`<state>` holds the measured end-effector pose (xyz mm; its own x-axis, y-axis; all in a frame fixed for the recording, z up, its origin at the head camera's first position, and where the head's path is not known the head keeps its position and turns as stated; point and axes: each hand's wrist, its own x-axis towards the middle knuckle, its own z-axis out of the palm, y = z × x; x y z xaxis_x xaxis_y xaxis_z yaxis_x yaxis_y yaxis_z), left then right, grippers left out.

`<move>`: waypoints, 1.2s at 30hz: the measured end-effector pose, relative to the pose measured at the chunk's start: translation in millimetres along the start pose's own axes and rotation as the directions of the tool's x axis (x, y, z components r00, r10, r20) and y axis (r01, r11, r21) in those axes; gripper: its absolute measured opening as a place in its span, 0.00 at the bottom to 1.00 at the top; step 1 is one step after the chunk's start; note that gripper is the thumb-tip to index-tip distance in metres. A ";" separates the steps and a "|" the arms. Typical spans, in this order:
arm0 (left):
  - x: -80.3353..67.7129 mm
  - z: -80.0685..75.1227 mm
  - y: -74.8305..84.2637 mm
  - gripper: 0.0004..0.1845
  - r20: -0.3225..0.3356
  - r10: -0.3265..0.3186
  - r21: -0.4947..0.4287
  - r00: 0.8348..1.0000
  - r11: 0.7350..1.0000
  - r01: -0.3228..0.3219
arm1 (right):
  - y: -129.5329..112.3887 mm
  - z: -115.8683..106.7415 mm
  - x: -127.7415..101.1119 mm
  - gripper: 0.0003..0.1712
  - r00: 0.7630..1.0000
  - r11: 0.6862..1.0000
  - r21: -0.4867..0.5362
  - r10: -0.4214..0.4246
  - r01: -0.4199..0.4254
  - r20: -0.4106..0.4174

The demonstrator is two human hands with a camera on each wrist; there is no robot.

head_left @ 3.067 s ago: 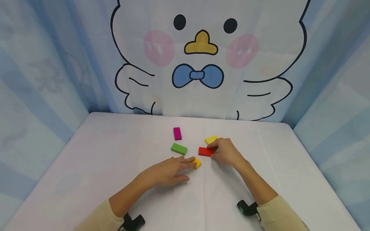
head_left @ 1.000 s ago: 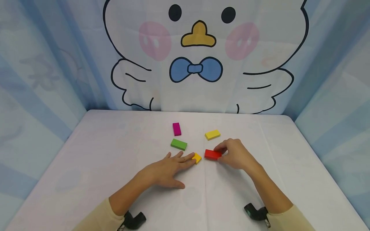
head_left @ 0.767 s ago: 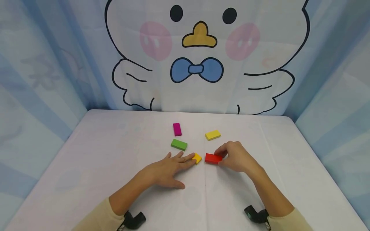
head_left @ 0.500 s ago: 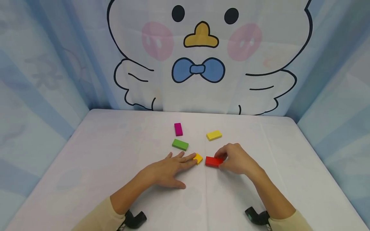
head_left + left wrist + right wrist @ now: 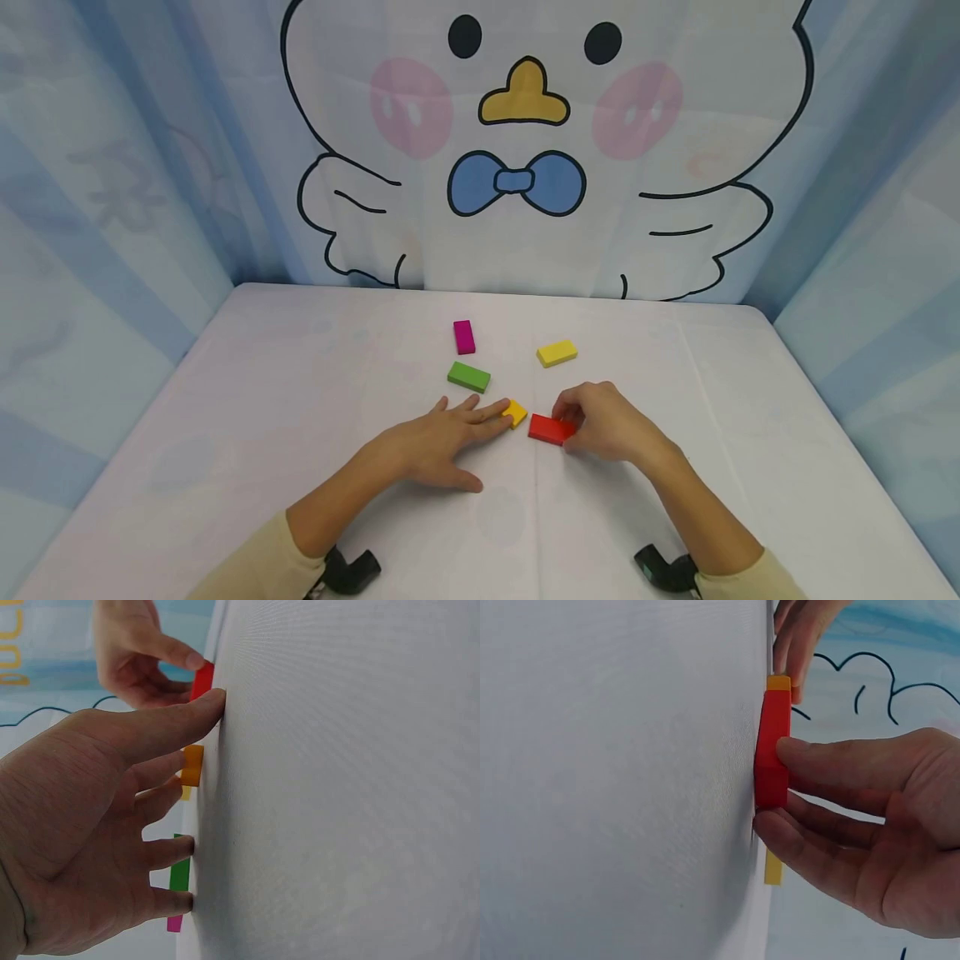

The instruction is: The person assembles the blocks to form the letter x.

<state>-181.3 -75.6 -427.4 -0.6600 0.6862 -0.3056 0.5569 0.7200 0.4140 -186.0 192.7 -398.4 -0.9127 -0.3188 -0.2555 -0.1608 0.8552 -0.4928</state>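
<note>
My left hand (image 5: 442, 446) lies with fingers spread, its index and middle fingertips resting on an orange-yellow block (image 5: 516, 414) that they partly cover. In the left wrist view that orange-yellow block (image 5: 193, 765) sits at those two fingertips, while the other fingers touch the tablecloth. My right hand (image 5: 611, 423) pinches the right end of a red block (image 5: 550, 429) between thumb and fingers. The red block is low at the table, just right of the orange-yellow one. In the right wrist view, the thumb presses the red block (image 5: 774, 750) from one side, and a finger sits at its end.
Beyond the left hand lie a green block (image 5: 468, 377) and a magenta block (image 5: 464, 337). A lighter yellow block (image 5: 557, 353) lies behind the right hand. The white-covered table (image 5: 300, 400) ends at a printed curtain (image 5: 517, 250) at the back.
My right hand has drawn the red block away from the lighter yellow block, toward the near side, and lately slightly left. The left hand's fingers have spread wider; its fingertips stay on the orange-yellow block.
</note>
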 end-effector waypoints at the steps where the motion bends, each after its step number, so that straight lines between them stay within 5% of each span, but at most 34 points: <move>1: 0.1 0.2 -0.1 0.50 0.000 -0.002 0.000 1.000 1.000 0.002 | 0.1 -0.1 0.2 0.17 1.000 1.000 0.000 -0.005 0.005 0.002; 11: 1.0 1.5 -1.2 0.50 0.000 -0.005 0.001 1.000 1.000 0.005 | 10.0 -7.6 -3.8 0.21 0.968 0.970 0.037 -0.242 0.241 0.060; 36: 0.6 0.7 -0.9 0.50 -0.012 0.008 0.010 1.000 1.000 -0.008 | 4.6 2.3 -0.2 0.20 0.964 0.963 0.096 -0.259 0.253 0.063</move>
<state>-181.9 -75.7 -428.5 -0.6613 0.6908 -0.2923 0.5672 0.7155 0.4078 -185.7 195.8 -402.6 -0.8142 -0.5548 -0.1712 -0.3494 0.7036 -0.6187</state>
